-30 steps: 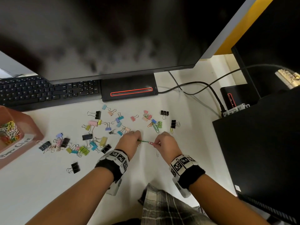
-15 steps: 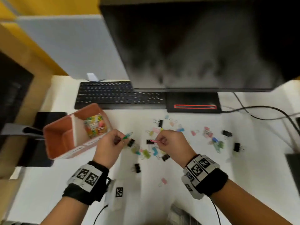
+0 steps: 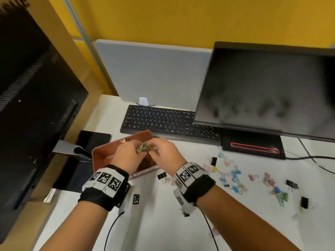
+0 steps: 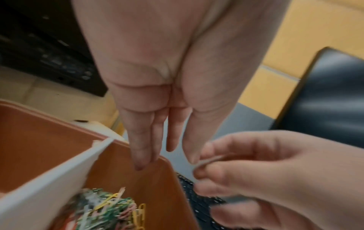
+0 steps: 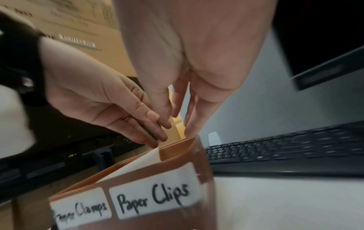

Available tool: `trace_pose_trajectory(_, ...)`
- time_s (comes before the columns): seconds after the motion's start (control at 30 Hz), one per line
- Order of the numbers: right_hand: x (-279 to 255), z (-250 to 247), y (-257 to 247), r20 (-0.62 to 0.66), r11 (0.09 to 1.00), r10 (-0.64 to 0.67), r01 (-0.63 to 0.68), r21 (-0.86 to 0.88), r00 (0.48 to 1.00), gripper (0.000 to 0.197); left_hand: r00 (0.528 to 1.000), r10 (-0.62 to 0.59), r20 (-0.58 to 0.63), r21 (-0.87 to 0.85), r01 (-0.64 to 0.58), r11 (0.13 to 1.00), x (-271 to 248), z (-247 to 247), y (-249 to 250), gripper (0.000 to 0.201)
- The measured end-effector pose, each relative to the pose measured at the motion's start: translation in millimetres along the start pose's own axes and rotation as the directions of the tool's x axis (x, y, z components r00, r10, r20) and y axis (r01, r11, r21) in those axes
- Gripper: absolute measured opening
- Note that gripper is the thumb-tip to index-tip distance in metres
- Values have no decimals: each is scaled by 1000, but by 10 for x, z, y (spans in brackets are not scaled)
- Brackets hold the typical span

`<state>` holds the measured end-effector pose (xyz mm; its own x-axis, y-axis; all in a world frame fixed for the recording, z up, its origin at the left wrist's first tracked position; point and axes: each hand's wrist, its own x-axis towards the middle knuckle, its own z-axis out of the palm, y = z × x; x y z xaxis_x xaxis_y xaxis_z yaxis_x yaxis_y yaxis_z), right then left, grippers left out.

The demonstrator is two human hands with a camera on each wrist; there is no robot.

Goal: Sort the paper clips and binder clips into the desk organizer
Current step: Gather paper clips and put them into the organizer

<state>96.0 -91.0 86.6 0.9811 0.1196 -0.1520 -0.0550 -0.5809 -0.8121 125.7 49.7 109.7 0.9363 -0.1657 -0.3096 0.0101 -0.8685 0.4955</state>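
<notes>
The orange desk organizer (image 3: 101, 151) stands left of centre, split by a white divider (image 4: 59, 179). Its front labels read "Paper Clamps" (image 5: 80, 208) and "Paper Clips" (image 5: 153, 197). A heap of coloured paper clips (image 4: 110, 208) lies in the right compartment. Both hands hover over that compartment. My left hand (image 3: 137, 149) has straight fingers (image 4: 138, 147) pointing down and holds nothing. My right hand (image 3: 154, 147) pinches a pale, blurred paper clip (image 4: 204, 161) between thumb and forefinger. Coloured and black binder clips (image 3: 233, 176) lie scattered on the white desk to the right.
A black keyboard (image 3: 170, 122) lies right behind the organizer. A monitor (image 3: 268, 91) on a black stand base (image 3: 253, 145) is at the right, with cables (image 3: 317, 158) trailing off. A dark screen (image 3: 36, 105) and a cardboard box (image 5: 78, 23) close off the left.
Both hands have travelled left from the clip pile to above the organizer, and the head view has swung left with them. The green clip the left hand held is gone from its fingers.
</notes>
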Motion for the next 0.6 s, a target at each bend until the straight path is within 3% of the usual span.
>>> trace_pose_trajectory(0.1, -619, -288, 379, -1, 1000, -22, 22, -20, 1000, 21, 992, 121, 46, -78, -117, 990, -115, 155, 262, 29)
trace_pose_trajectory(0.17, -1133, -507, 784, -24, 997, 55, -57, -60, 998, 19, 978, 175, 114, -191, -151, 970, -186, 394, 469, 24)
trace_pose_trajectory(0.23, -1693, -717, 1304, -118, 975, 180, -193, -108, 977, 17, 949, 258, 181, -196, -222, 955, -276, 718, 742, 20)
trace_pose_trajectory(0.37, -2666, -1161, 2118, -321, 858, 462, -509, -75, 827, 23, 878, 372, 300, -268, -296, 917, -482, 1487, 1374, 15)
trace_pose_trajectory(0.47, -3062, -1468, 2441, -399, 799, 537, -600, -42, 743, 31, 821, 441, 363, -277, -356, 892, -601, 2080, 1807, 25)
trace_pose_trajectory(0.53, -3142, -1611, 2581, -394, 804, 540, -594, -19, 744, 40, 773, 493, 398, -238, -433, 870, -654, 2422, 2049, 35)
trace_pose_trajectory(0.6, -3101, -1697, 2680, -363, 834, 515, -552, 0, 777, 47, 745, 540, 391, -179, -514, 839, -650, 2713, 2241, 44)
